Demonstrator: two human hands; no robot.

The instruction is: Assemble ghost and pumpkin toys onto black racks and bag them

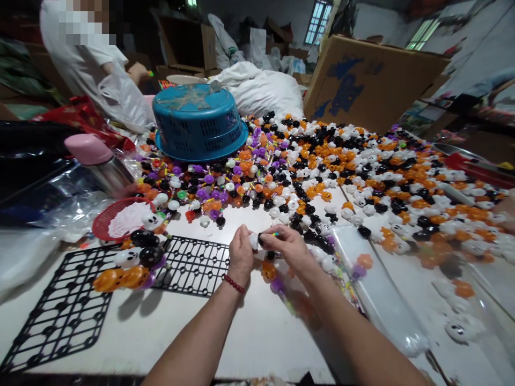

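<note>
from where i stand, the white piece (254, 240) sits between the two hands, just left of the black piece (260, 239), lined up sideways with it; i can't tell if they touch. the left hand (241, 256) pinches the white piece, fingers close together; the right hand (290, 249), equally near, pinches the black one.

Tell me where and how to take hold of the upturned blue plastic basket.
I'd take the upturned blue plastic basket by its flared rim, with a grip at its left and right, coming in low from the near side. It sits base-up, so the rim is lowest and juts beyond the wall; small multicoloured plastic pieces crowd it, so work under gently.
</note>
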